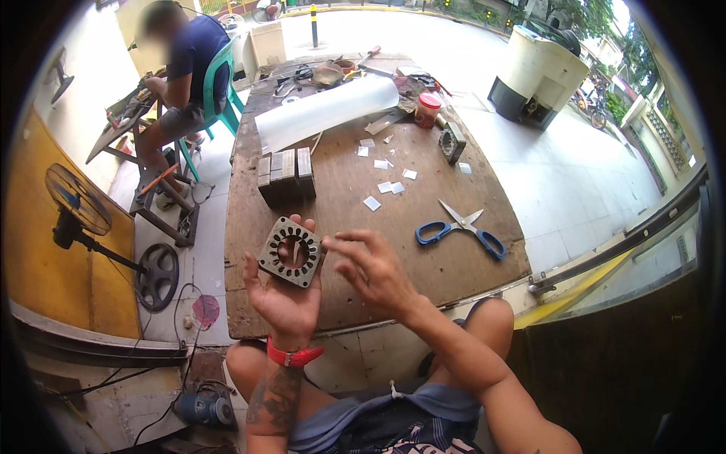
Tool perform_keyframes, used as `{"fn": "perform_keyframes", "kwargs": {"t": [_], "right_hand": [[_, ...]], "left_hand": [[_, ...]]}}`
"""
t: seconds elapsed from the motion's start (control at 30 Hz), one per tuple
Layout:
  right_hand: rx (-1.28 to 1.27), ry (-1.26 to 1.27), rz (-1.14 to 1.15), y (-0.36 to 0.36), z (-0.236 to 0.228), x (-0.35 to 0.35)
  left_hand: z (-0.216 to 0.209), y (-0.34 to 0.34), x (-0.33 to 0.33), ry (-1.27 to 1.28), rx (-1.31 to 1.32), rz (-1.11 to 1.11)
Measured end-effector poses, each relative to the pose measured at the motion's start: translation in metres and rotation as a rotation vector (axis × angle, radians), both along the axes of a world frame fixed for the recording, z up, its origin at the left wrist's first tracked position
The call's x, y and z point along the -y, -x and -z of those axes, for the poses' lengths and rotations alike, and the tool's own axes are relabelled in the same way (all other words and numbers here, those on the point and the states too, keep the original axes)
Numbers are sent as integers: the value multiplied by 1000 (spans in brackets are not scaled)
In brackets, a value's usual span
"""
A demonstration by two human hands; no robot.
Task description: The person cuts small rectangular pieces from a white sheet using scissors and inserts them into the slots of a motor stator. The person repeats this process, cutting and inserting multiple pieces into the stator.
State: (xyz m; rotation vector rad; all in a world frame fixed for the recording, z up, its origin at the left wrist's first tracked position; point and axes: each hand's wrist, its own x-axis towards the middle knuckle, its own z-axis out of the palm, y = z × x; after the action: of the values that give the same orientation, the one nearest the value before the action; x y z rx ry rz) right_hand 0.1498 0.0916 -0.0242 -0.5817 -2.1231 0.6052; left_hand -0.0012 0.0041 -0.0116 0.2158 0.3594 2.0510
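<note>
A square, grey metal stator core (304,274) with a round opening ringed by slots lies across the fingers of my left hand (286,299). That hand is palm up, its thumb stretched out to the side. My right hand (376,274) hovers at the core's right side, fingers apart and fingertips close to its edge; whether they touch it I cannot tell. Blue-handled scissors (461,225) lie spread on the wooden table (363,303) to the right. Small cut pieces of clear sheet (385,187) are scattered beyond my hands.
Several stacked metal cores (286,178) stand behind my left hand. Farther back are a rolled clear sheet (329,110), a red-lidded jar (427,110) and another slotted core (452,142). A person (189,68) sits at a bench on the left, near a fan (76,200).
</note>
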Motion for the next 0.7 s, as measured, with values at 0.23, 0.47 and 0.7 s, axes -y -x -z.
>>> {"fn": "perform_keyframes", "kwargs": {"t": [0.23, 0.47, 0.7], "right_hand": [[439, -102, 496, -6, 17, -87], [-55, 430, 156, -7, 6, -80], [-218, 451, -52, -6, 4, -20]], "left_hand": [[-1, 14, -3, 31, -1, 60], [2, 11, -6, 22, 20, 123], [15, 10, -3, -38, 212, 127]]}}
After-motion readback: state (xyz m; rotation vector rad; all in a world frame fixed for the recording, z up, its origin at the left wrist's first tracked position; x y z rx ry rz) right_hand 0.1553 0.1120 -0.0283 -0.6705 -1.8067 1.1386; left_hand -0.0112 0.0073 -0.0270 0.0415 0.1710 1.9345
